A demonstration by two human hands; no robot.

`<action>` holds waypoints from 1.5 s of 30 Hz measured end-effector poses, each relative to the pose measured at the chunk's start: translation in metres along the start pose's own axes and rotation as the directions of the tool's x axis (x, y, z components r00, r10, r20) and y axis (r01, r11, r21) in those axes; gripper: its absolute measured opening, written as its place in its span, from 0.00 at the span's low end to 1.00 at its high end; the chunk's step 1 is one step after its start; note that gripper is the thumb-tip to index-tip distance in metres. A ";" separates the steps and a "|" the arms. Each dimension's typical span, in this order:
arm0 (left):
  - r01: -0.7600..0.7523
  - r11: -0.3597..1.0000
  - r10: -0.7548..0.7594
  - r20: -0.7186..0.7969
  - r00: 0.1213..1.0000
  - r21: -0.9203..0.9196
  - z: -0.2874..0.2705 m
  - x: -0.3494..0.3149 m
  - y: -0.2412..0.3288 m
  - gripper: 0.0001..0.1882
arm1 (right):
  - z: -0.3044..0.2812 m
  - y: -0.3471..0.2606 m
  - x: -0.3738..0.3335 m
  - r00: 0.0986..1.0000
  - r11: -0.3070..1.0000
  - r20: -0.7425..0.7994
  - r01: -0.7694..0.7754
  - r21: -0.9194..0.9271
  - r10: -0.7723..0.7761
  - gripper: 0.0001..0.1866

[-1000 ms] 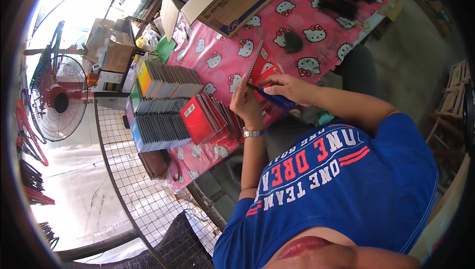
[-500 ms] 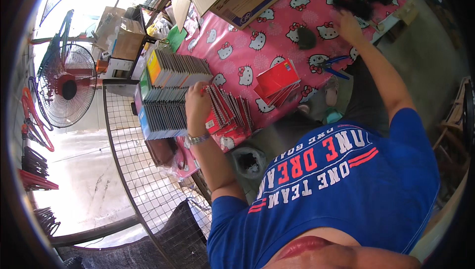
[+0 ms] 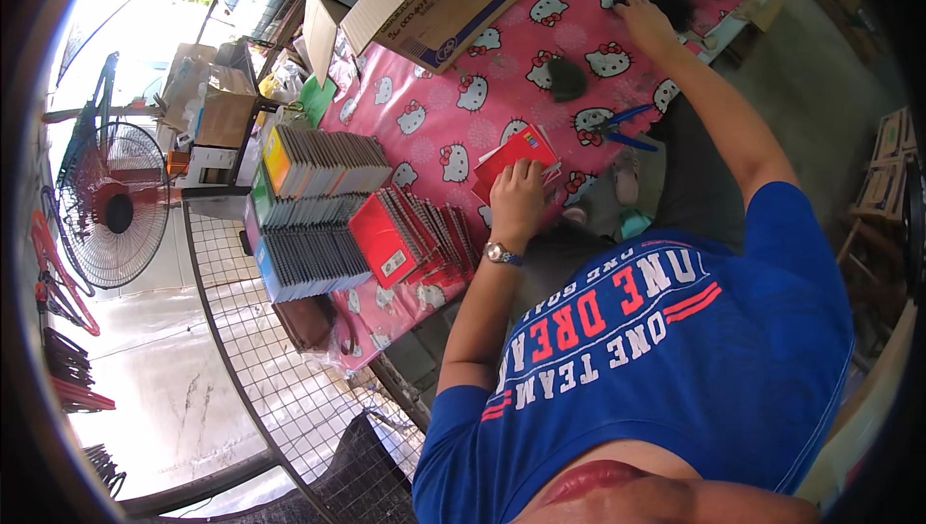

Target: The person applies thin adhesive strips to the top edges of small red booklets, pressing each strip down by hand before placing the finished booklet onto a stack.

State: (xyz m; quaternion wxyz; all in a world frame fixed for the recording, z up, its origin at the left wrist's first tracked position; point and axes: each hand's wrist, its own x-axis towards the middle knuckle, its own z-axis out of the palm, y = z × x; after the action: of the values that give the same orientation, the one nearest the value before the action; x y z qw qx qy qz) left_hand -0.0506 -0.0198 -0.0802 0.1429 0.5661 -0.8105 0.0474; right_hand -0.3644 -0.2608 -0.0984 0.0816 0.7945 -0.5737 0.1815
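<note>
My left hand (image 3: 517, 200) is closed at the near edge of a small pile of red notebooks (image 3: 526, 146), its bent fingers over the top cover and the thumb hidden. To its left, a row of red spiral notebooks (image 3: 386, 238) leans together beside stacked blue spiral notebooks (image 3: 313, 262) and yellow-covered ones (image 3: 323, 162). Farther off, my right hand (image 3: 648, 25) rests near a dark, bristly black object (image 3: 666, 3), fingers apart and holding nothing visible. Blue-handled pliers (image 3: 622, 129) lie to the right of the red pile.
A pink patterned cloth covers the table (image 3: 424, 153). An open cardboard box (image 3: 434, 8) stands at its far side, and a dark rounded object (image 3: 566, 80) lies midway. A fan (image 3: 116, 211) and wire mesh (image 3: 260, 273) are on the left.
My left hand has left the row of red spiral notebooks and moved right to the flat red pile. The row's front red cover now shows fully. My right hand stays near the black object.
</note>
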 end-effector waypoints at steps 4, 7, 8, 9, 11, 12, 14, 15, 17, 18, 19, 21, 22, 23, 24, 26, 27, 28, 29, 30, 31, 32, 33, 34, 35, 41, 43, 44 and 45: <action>-0.011 0.984 0.038 0.148 0.988 -0.177 -0.031 0.013 -0.015 0.12 | -0.001 -0.002 -0.001 0.987 0.972 -0.058 -0.135 0.191 0.148 0.18; -0.015 0.972 0.044 0.121 0.992 -0.236 -0.025 0.011 -0.028 0.11 | 0.007 -0.036 -0.014 0.991 0.886 -0.136 0.047 0.462 0.019 0.19; -0.002 0.971 0.032 0.123 0.992 -0.238 -0.022 0.006 -0.026 0.11 | 0.001 -0.060 -0.024 0.997 0.853 -0.065 0.078 0.515 -0.052 0.18; -0.007 0.978 0.031 0.115 0.993 -0.207 -0.020 0.002 -0.023 0.11 | -0.012 -0.089 -0.035 0.992 0.815 -0.002 0.106 0.570 -0.128 0.18; -0.024 0.984 0.043 0.105 0.994 -0.176 -0.023 -0.001 -0.021 0.11 | -0.032 -0.121 -0.051 0.955 0.657 0.199 -0.004 0.754 -0.222 0.16; 0.005 0.981 0.022 0.132 0.991 -0.195 -0.028 -0.002 -0.020 0.11 | -0.042 -0.130 -0.057 0.954 0.659 0.200 -0.004 0.752 -0.222 0.16; 0.033 0.976 0.002 0.160 0.987 -0.217 -0.035 0.001 -0.020 0.11 | -0.055 -0.142 -0.066 0.912 0.537 0.199 0.027 0.843 -0.358 0.14; 0.018 0.978 -0.004 0.067 0.998 -0.209 -0.041 0.007 -0.020 0.11 | -0.057 -0.146 -0.070 0.914 0.541 0.200 0.026 0.840 -0.354 0.14; 0.066 0.981 -0.067 0.000 0.998 -0.182 -0.046 0.017 -0.016 0.12 | -0.053 -0.153 -0.076 0.927 0.346 0.023 0.116 0.931 -0.373 0.14; 0.069 0.981 -0.071 -0.004 0.997 -0.181 -0.043 0.017 -0.016 0.12 | -0.053 -0.156 -0.075 0.926 0.345 0.020 0.121 0.931 -0.378 0.14; 0.069 0.984 -0.081 -0.071 0.994 -0.166 -0.036 0.020 -0.018 0.12 | -0.054 -0.160 -0.073 0.915 0.368 0.000 0.163 0.916 -0.404 0.15; 0.069 0.986 -0.091 -0.138 0.986 -0.152 -0.028 0.026 -0.021 0.13 | -0.053 -0.166 -0.070 0.903 0.390 -0.019 0.205 0.898 -0.430 0.16; 0.071 0.987 -0.095 -0.166 0.982 -0.144 -0.025 0.029 -0.023 0.13 | -0.052 -0.169 -0.068 0.927 0.387 -0.047 0.201 0.900 -0.372 0.15; 0.073 0.988 -0.099 -0.194 0.976 -0.137 -0.022 0.030 -0.024 0.13 | -0.052 -0.171 -0.066 0.947 0.383 -0.075 0.198 0.902 -0.313 0.14; 0.070 0.987 -0.097 -0.193 0.976 -0.141 -0.022 0.032 -0.021 0.13 | -0.052 -0.170 -0.064 0.948 0.388 -0.072 0.195 0.901 -0.310 0.14; 0.056 0.998 -0.064 -0.332 0.941 -0.034 -0.022 0.032 -0.014 0.15 | -0.054 -0.166 -0.062 0.965 0.413 -0.082 0.182 0.893 -0.247 0.13; 0.056 0.998 -0.064 -0.332 0.941 -0.034 -0.018 0.026 -0.012 0.15 | -0.056 -0.163 -0.062 0.965 0.413 -0.083 0.182 0.892 -0.248 0.13; 0.035 0.998 -0.016 -0.349 0.937 0.048 -0.008 0.015 -0.011 0.15 | -0.057 -0.161 -0.063 0.965 0.438 -0.047 0.161 0.885 -0.260 0.13; 0.015 0.991 0.033 -0.362 0.931 0.130 0.002 0.003 -0.009 0.16 | -0.058 -0.159 -0.064 0.963 0.463 -0.011 0.141 0.875 -0.271 0.13; 0.013 0.991 0.036 -0.362 0.931 0.132 0.013 -0.011 -0.008 0.16 | -0.058 -0.156 -0.067 0.963 0.462 -0.014 0.141 0.875 -0.268 0.13; -0.025 0.988 0.072 -0.303 0.950 0.155 0.024 -0.028 -0.006 0.16 | -0.058 -0.156 -0.071 0.954 0.463 0.037 0.110 0.879 -0.298 0.13; -0.071 0.983 0.111 -0.240 0.964 0.169 0.030 -0.038 -0.003 0.17 | -0.056 -0.153 -0.075 0.943 0.470 0.093 0.073 0.880 -0.320 0.13; -0.065 0.982 0.109 -0.257 0.960 0.176 0.028 -0.043 0.002 0.18 | -0.052 -0.152 -0.078 0.942 0.470 0.099 0.067 0.880 -0.319 0.13; -0.063 0.983 0.106 -0.253 0.962 0.172 0.028 -0.043 0.002 0.18 | -0.047 -0.151 -0.080 0.943 0.468 0.094 0.071 0.881 -0.319 0.13; -0.051 0.992 0.076 -0.227 0.971 0.113 0.027 -0.041 -0.003 0.16 | -0.042 -0.151 -0.083 0.943 0.466 0.088 0.076 0.882 -0.320 0.13; -0.022 0.996 0.020 -0.023 1.000 -0.089 -0.008 -0.024 -0.007 0.14 | -0.053 -0.159 -0.075 0.945 0.452 0.004 0.153 0.879 -0.328 0.12; 0.004 0.994 -0.006 -0.020 1.000 -0.112 -0.019 -0.020 -0.008 0.13 | -0.055 -0.157 -0.072 0.949 0.445 0.005 0.142 0.884 -0.314 0.12; 0.007 0.994 -0.009 -0.018 1.000 -0.111 -0.026 -0.020 -0.008 0.12 | -0.056 -0.156 -0.071 0.954 0.439 0.010 0.129 0.889 -0.300 0.12; 0.008 0.994 -0.010 -0.018 1.000 -0.110 -0.036 -0.016 -0.009 0.12 | -0.057 -0.156 -0.069 0.954 0.440 0.005 0.133 0.888 -0.299 0.12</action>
State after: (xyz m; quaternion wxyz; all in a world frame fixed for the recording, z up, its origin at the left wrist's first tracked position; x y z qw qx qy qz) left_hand -0.0310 -0.0001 -0.0511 0.1816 0.5606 -0.8079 0.0070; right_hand -0.2478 -0.1291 -0.0603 -0.3621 0.8010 -0.2965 0.3732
